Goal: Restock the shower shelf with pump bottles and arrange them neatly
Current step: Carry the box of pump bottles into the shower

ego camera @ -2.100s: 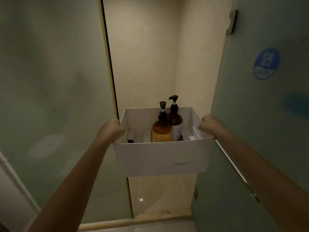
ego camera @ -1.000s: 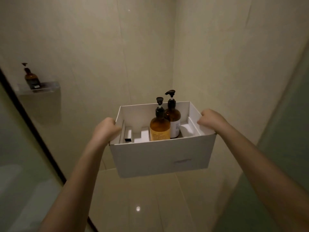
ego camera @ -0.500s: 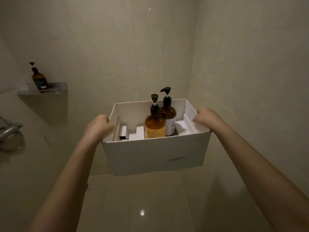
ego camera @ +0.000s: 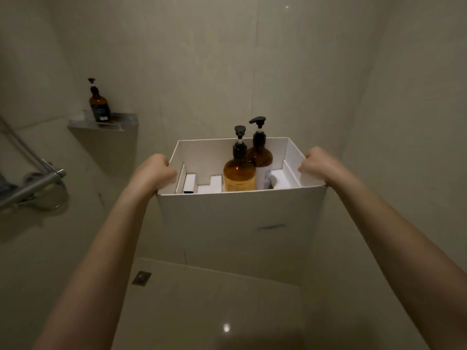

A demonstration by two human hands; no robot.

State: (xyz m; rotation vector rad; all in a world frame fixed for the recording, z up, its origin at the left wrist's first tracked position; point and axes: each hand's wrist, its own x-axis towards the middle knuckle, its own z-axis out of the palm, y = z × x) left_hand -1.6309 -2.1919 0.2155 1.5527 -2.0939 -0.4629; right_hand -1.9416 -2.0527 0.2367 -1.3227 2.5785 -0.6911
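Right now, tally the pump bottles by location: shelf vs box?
On the shelf: 1, a dark bottle
In the box: 2, an amber bottle and a brown bottle
Total: 3

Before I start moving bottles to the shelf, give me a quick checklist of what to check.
1. Both hands, left and right, grip the box: ok.
2. Two bottles, front and back, upright in box: ok.
3. Shelf has bare space beside its bottle: ok.
4. A hand free to lift a bottle: not ok, both hold the box.
5. Spot to set the box down: cannot tell.
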